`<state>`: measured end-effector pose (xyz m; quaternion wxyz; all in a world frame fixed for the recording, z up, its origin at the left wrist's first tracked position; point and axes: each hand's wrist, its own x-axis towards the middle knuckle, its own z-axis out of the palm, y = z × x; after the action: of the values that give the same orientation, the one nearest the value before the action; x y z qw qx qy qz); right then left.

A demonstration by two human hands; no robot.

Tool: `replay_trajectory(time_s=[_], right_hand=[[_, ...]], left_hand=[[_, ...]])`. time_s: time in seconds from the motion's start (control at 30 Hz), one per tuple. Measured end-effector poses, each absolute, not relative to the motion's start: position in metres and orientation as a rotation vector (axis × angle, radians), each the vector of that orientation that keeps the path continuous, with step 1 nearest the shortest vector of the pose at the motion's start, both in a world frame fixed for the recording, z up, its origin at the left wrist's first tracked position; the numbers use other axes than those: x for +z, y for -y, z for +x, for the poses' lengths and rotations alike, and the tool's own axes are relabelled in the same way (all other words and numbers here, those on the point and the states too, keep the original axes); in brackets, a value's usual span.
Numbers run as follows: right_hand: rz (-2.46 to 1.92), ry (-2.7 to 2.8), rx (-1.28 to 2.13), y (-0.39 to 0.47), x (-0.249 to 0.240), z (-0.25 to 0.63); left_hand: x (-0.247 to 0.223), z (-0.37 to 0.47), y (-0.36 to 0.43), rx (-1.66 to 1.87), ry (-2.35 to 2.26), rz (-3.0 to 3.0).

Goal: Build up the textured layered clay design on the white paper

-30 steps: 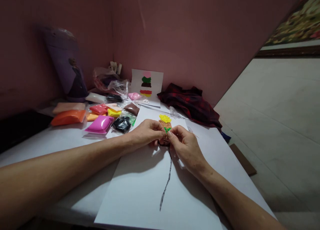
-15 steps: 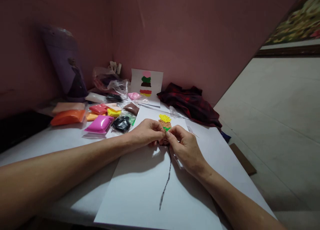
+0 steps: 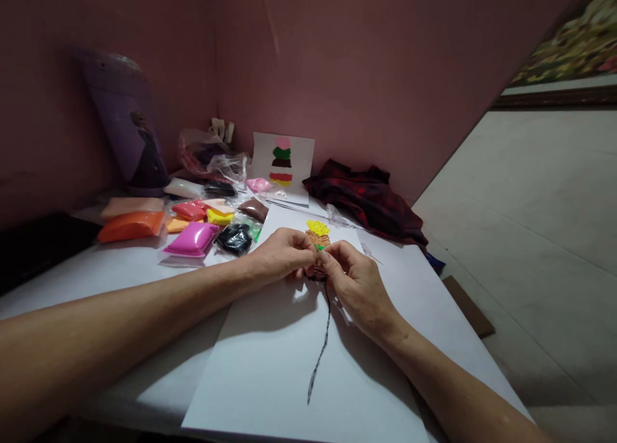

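Observation:
Both hands meet over a small clay figure on white paper [image 3: 260,379]. A yellow clay fringe [image 3: 318,227] tops it, with ridged tan-brown clay [image 3: 317,239] beneath and darker brown clay [image 3: 318,272] lower down. My left hand [image 3: 288,253] is closed in a pinch on a bit of green clay [image 3: 320,247] at the figure's middle. From the other side, my right hand [image 3: 355,279] pinches the same green clay, thumb and forefinger together. Fingertips hide part of the figure. Below it, a dark, twisted-looking line [image 3: 322,346] runs down the paper.
Several clay packets lie at left, including magenta [image 3: 193,238], orange [image 3: 131,226] and black [image 3: 234,238]. A sheet with coloured patches [image 3: 303,153] leans on the wall. Dark red plaid cloth [image 3: 366,195] lies behind; a purple container [image 3: 120,121] stands back left.
Less green shows between my fingertips now. Both hands stay in nearly the same place, with only slight finger movement.

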<state>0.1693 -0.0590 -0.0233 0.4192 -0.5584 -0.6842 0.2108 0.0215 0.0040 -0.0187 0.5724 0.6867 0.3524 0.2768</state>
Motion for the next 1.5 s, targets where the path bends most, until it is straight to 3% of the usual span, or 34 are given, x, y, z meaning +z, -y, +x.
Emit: replay_trajectory(time_s=[1.5], right_hand=[[-1.412, 1.858, 0.344, 0.0615, -0.0208, 0.1684]], left_hand=[[-0.0123, 0.0224, -0.0006, 0.585, -0.861, 1.612]])
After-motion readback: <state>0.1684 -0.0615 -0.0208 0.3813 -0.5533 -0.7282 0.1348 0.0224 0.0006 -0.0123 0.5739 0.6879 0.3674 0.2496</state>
